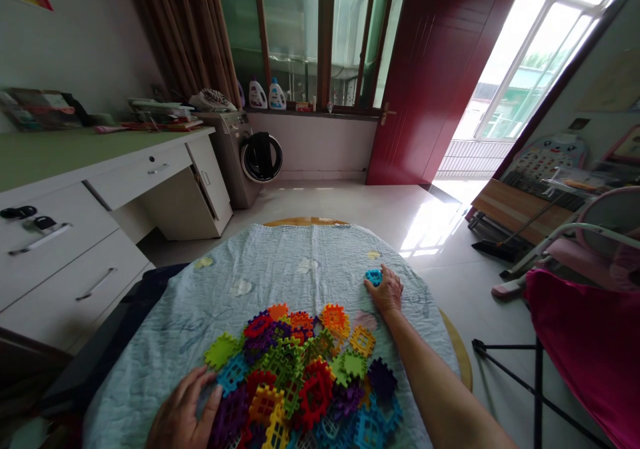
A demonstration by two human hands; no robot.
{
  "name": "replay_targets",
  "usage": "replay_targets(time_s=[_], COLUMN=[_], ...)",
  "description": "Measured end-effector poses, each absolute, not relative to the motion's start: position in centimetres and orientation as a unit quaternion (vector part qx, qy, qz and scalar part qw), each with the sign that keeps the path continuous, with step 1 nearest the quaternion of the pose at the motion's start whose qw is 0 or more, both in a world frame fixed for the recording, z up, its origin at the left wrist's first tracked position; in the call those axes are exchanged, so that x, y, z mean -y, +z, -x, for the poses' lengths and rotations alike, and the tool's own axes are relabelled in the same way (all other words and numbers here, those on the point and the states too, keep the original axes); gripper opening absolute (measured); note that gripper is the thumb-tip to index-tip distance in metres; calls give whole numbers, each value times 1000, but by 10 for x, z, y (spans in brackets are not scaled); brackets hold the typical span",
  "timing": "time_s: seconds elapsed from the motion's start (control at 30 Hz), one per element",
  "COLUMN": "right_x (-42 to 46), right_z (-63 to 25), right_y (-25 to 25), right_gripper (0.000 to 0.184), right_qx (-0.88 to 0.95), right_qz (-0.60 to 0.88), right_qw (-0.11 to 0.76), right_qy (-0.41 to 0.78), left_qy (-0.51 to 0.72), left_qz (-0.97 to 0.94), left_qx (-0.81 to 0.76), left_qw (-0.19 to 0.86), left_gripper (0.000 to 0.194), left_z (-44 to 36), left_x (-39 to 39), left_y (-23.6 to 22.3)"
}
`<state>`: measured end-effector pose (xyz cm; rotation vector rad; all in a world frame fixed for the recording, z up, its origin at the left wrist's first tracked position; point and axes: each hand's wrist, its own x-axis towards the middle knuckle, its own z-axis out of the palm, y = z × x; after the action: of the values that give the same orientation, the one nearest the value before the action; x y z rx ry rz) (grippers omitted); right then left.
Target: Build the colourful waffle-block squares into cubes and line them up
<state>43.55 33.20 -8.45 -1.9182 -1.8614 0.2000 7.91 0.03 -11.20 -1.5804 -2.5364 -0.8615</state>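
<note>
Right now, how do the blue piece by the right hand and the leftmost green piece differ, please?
The blue piece sits apart from the pile; the green piece is at its edge. The right hand touches the blue piece; the green piece is nearer the left hand.

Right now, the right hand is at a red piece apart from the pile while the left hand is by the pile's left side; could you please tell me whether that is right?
Not quite: the head view shows that the piece at the right hand is blue, not red; the rest holds.
</note>
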Motion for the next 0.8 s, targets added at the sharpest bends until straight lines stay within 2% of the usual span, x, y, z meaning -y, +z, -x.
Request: replay_targets(time_s=[0.43, 0.8], right_x=[-332, -331], right_z=[-438, -435], right_y=[-83, -81], right_gripper=[64, 68], right_qx=[685, 684], right_qz=[685, 695], right_qw=[233, 212], right_qy=[82, 62], left_qy=[-283, -291], left_qz=[500, 490], left_qx=[819, 822], left_qw=[10, 8], left_gripper=[45, 47], left_z=[-79, -88], left_x=[0, -2], left_y=[-116, -104])
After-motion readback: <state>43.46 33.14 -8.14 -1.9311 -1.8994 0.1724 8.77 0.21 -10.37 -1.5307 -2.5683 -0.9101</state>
